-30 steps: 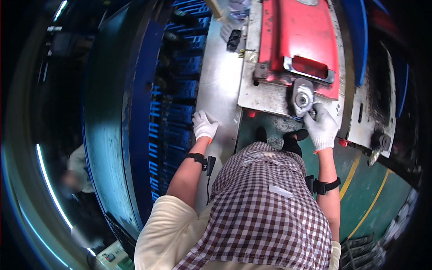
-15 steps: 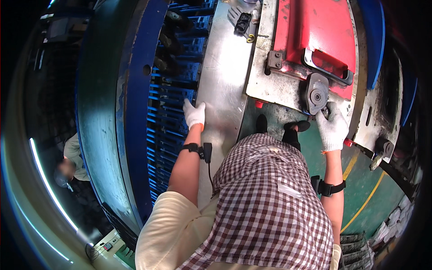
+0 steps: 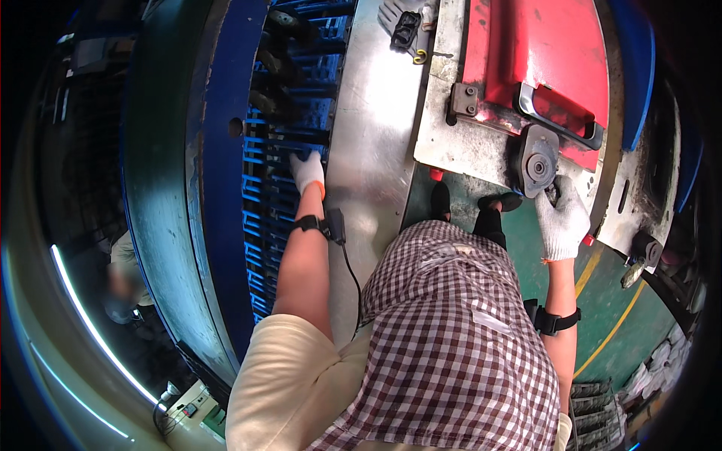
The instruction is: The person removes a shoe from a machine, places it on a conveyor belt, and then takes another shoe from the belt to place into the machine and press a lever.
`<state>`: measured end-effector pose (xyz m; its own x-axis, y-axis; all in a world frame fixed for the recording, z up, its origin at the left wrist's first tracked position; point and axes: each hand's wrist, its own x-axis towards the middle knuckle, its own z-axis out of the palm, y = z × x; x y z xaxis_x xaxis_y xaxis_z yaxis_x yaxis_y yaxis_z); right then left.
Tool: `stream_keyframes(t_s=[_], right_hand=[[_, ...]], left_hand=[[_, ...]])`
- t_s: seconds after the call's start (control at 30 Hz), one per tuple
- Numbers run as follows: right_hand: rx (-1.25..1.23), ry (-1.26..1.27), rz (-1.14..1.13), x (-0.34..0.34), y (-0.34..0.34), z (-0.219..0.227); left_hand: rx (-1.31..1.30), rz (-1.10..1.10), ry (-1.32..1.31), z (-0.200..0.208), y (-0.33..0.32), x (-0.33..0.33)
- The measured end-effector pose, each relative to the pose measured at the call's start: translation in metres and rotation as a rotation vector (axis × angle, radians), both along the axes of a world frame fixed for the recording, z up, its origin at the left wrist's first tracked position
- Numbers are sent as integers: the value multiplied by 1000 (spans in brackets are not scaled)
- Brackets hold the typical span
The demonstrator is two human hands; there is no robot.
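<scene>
My left hand [image 3: 307, 173], in a white glove, reaches over the blue slatted rack [image 3: 258, 207] beside the metal ledge. Its thumb and fingers are apart, the fingertips at the slats, and nothing shows in it. My right hand [image 3: 564, 219], also gloved in white, is closed at the lower end of a grey oval plate [image 3: 538, 159] with a round centre boss. A dark bit shows between thumb and fingers, but the glove hides most of what they grip. The plate sits at the front edge of a worn, pale machine top [image 3: 470, 150], below a red cover [image 3: 560, 56] with a black handle.
A smooth metal ledge [image 3: 372, 143] runs between rack and machine. On its far end lie a grey glove [image 3: 391, 16] and yellow-handled scissors [image 3: 419, 56]. Dark rounded things [image 3: 274, 64] sit on the rack. Another person [image 3: 124, 278] is at far left; a similar machine [image 3: 639, 195] stands right.
My left hand has moved left and slightly farther away, off the ledge side and over the slats. My right hand stays at the grey plate; the view has shifted slightly.
</scene>
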<state>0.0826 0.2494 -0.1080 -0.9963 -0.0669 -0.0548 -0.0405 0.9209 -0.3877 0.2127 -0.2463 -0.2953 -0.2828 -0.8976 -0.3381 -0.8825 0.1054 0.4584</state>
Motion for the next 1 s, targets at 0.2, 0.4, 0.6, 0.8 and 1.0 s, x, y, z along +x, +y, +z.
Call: stream_keyframes(t_s=[0.2, 0.4, 0.6, 0.8, 1.0], right_hand=[[29, 9, -11, 1, -4, 4], [8, -9, -29, 3, -3, 2], [25, -15, -27, 3, -3, 4], [32, 4, -9, 4, -1, 2], [19, -1, 3, 4, -1, 3]], left_hand=[[-100, -103, -95, 12, 66, 47], [-329, -273, -284, 13, 86, 60], [-82, -139, -158, -10, 32, 105], [302, -148, 2, 6, 32, 116], [265, -232, -178, 14, 18, 103]])
